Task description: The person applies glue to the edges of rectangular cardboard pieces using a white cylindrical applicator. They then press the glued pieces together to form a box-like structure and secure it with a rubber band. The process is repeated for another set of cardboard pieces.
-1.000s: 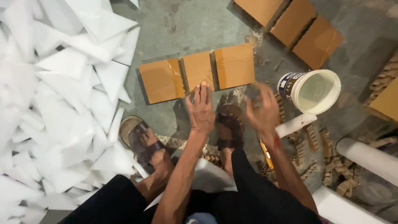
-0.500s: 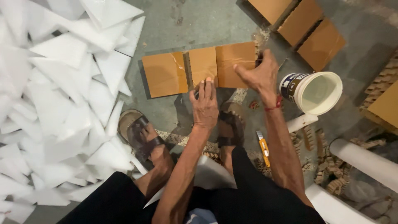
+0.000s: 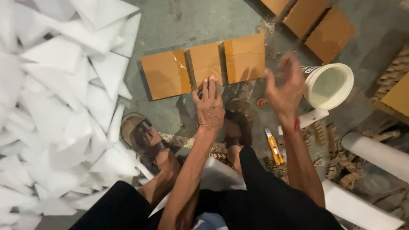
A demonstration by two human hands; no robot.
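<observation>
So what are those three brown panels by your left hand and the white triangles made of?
The three brown panels look like matte corrugated cardboard, with glossy tape strips across them. The white triangular pieces look like soft foam sheet, though stiff paper is possible. The left hand touches the middle panel's edge.

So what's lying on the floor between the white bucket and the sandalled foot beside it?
In the head view, a small red-and-dark ring-shaped bit lies on bare concrete between the white bucket and the sandalled foot.

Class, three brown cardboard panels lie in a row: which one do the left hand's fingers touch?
The middle panel: the left hand has its fingers on its near edge.
</observation>
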